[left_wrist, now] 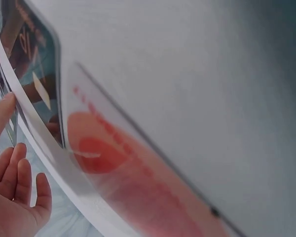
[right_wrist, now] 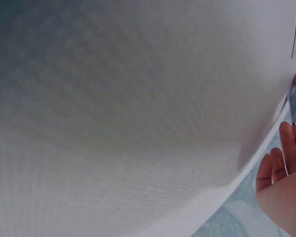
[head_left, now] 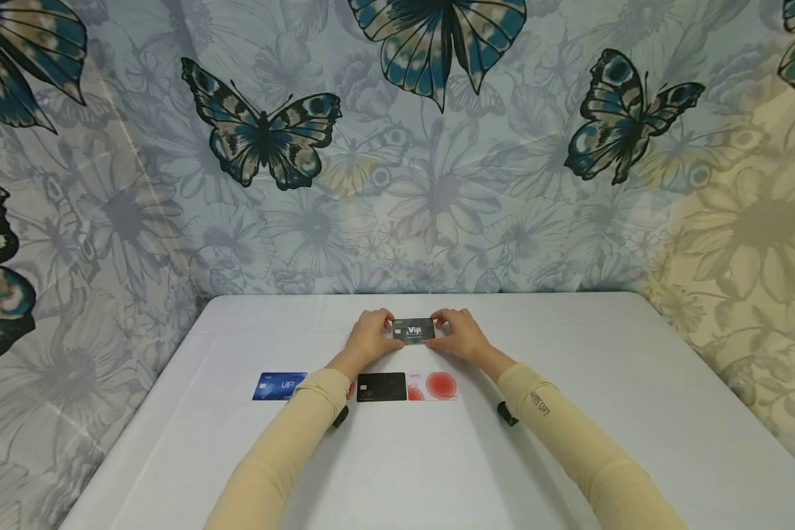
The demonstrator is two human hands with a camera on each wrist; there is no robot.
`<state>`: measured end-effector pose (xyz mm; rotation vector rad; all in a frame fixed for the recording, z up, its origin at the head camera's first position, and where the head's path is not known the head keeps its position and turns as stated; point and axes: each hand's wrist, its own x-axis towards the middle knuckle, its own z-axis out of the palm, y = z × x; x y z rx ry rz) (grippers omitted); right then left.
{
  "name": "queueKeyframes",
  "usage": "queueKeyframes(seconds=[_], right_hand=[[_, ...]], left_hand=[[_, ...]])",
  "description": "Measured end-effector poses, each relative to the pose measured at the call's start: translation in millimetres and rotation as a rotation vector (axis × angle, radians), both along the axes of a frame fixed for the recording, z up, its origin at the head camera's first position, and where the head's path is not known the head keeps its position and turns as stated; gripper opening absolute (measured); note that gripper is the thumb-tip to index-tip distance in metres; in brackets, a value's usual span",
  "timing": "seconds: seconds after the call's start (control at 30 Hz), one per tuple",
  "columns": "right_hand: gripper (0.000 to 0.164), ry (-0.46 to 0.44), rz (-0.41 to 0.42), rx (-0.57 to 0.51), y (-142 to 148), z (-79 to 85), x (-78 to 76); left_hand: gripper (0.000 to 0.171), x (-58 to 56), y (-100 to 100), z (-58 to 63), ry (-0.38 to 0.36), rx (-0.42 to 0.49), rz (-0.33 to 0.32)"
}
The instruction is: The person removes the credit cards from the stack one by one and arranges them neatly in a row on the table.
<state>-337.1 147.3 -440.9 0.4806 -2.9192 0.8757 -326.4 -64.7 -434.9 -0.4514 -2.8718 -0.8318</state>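
Observation:
Near the far edge of the table, a dark grey card (head_left: pixel 414 331) printed "Vip" is held between both hands. My left hand (head_left: pixel 369 337) pinches its left end between thumb and fingers. On the opposite end, my right hand (head_left: pixel 460 336) has the same kind of pinch. Nearer than the hands lies a row of cards: a blue VIP card (head_left: pixel 277 386), a black VIP card (head_left: pixel 381 387) and a white card with red circles (head_left: pixel 441 385). A reddish piece shows beside the left wrist, mostly covered by it. The left wrist view shows the left hand (left_wrist: pixel 15 212) at its edge.
The cards lie on a white table (head_left: pixel 570 442), whose far edge meets a patterned wall cloth (head_left: pixel 437 243) with butterflies and flowers. Similar cloth hangs at the left and right sides. Dark wrist straps (head_left: pixel 507 414) show under both forearms.

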Motion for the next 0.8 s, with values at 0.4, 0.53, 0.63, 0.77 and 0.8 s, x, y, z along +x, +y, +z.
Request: queueKeyframes(seconds=[0.4, 0.53, 0.63, 0.77, 0.8], right_hand=[[0.053, 0.000, -0.009, 0.019, -0.5, 0.5, 1.2], [0.053, 0.024, -0.003, 0.065, 0.3, -0.1, 0.1], [0.053, 0.049, 0.012, 0.096, 1.0, 0.4, -0.3], [0.054, 0.057, 0.031, 0.108, 0.8, 1.6, -0.2], [0.055, 0.054, 0.033, 0.108, 0.6, 1.8, -0.3]], left_hand=[[0.051, -3.5, -1.9, -1.0, 0.009, -0.030, -0.008], [0.051, -3.3, -2.8, -0.9, 0.019, -0.036, -0.018], [0.051, -3.0, -3.7, -0.2, 0.016, -0.036, -0.021], [0.051, -3.3, -4.8, -0.1, 0.011, -0.046, -0.018], [0.051, -3.1, -5.1, -0.1, 0.012, -0.048, -0.018]])
